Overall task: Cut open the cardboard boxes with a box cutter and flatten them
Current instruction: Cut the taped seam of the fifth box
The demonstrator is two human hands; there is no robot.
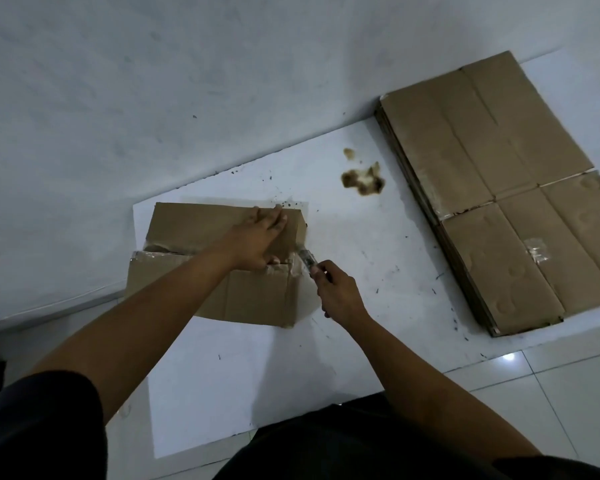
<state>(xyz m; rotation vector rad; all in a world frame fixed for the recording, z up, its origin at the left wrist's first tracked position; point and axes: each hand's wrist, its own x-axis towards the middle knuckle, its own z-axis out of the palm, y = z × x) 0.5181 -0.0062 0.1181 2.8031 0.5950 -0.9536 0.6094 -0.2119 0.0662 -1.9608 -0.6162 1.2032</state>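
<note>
The small brown cardboard box (222, 265) sits on a white board (361, 265) laid on the floor, left of centre and near the wall. The left hand (257, 237) lies flat on the far top flap, fingers straight, pressing it down. The right hand (336, 292) grips a slim metallic box cutter (307, 259), its tip at the right end of the taped centre seam.

To do this cut well, I judge the blade should stay shallow and follow the gap between the 2 flaps, drawn steadily along the tape rather than sawed. The pressing hand is close to the seam, with the thumb nearly on it, so it ought to stay clear of the blade's path. The tape looks crumpled at the right corner, which may snag.

To the right, well apart, lies 1 stack of flattened brown cardboard boxes (499, 188). A brown stain (362, 178) marks the board between the box and the stack. Glossy pale floor tiles (568, 393) show at the near right, and a scuffed grey-white wall (187, 81) rises behind.
</note>
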